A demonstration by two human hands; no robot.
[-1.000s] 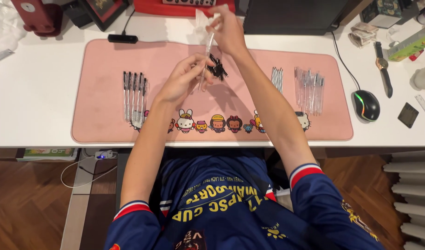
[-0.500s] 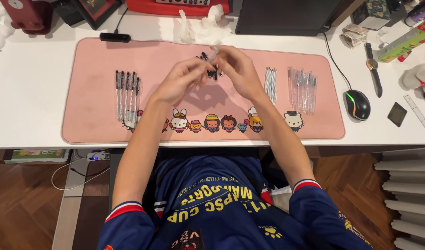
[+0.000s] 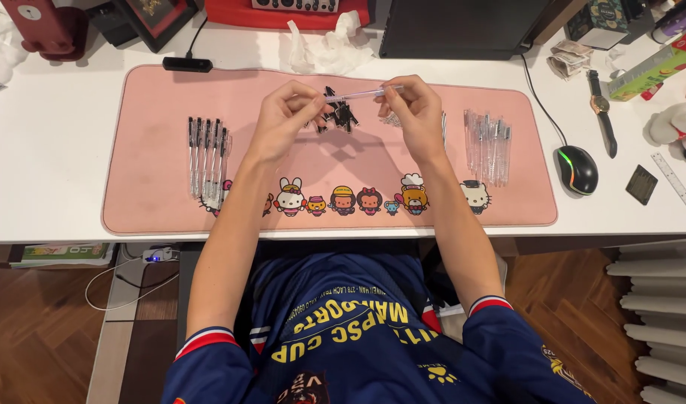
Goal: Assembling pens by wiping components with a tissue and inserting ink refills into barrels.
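Now both hands, the left hand (image 3: 283,116) and right hand (image 3: 414,112), grip one clear pen (image 3: 362,94) level above the pink mat (image 3: 156,187), lower than a second ago.

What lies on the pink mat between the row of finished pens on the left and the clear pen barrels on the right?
In the head view, a small pile of black pen caps lies between the pens and the barrels, under both hands.
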